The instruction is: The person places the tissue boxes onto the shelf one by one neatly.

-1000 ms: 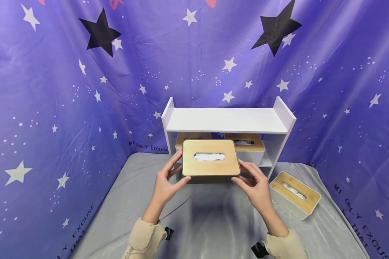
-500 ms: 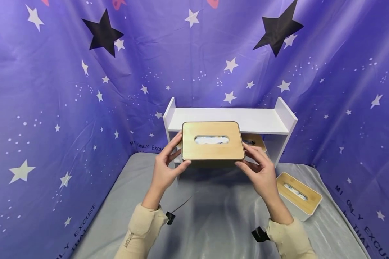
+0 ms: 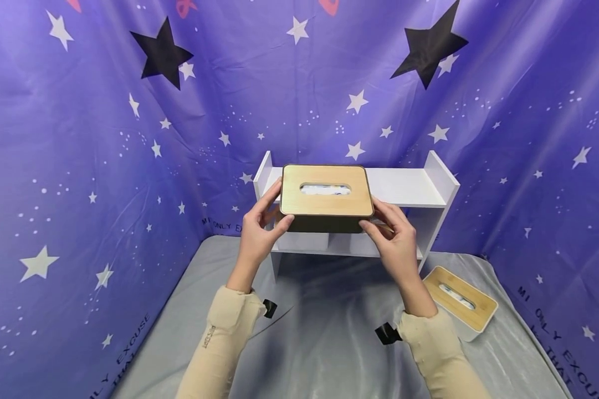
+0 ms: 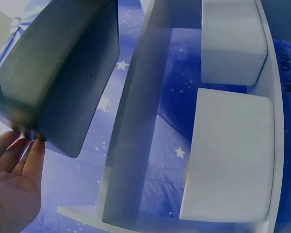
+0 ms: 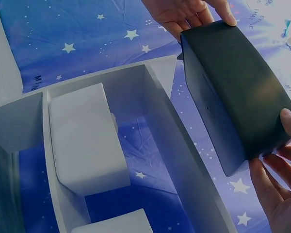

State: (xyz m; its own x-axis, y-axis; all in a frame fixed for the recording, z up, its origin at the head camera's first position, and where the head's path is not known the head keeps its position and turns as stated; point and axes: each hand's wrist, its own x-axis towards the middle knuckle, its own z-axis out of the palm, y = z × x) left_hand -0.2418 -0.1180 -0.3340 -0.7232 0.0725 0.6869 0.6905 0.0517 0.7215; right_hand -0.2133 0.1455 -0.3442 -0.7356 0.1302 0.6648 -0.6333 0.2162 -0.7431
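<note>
My left hand (image 3: pixel 259 235) and right hand (image 3: pixel 398 242) grip a dark tissue box (image 3: pixel 326 206) by its two short ends, thumbs on the near side. Its wooden lid has an oval slot with patterned white tissue showing. In the head view it overlaps the upper board (image 3: pixel 404 187) of a white shelf. Both wrist views show it raised above that board, with a gap between. Below, on the lower board, stand two white tissue boxes (image 4: pixel 228 160), partly hidden behind the held box in the head view. The left wrist view shows my left fingertips (image 4: pixel 36 145) against the dark box.
Another white tissue box (image 3: pixel 466 296) with a wooden lid lies at an angle on the grey cloth (image 3: pixel 324 343), right of the shelf. Upright side panels (image 3: pixel 441 176) rise at both ends of the upper board. A purple starry curtain (image 3: pixel 299 83) surrounds the area.
Both hands have lifted the dark tissue box from in front of the lower shelf to the height of the upper board. The white boxes and the shelf have stayed put.
</note>
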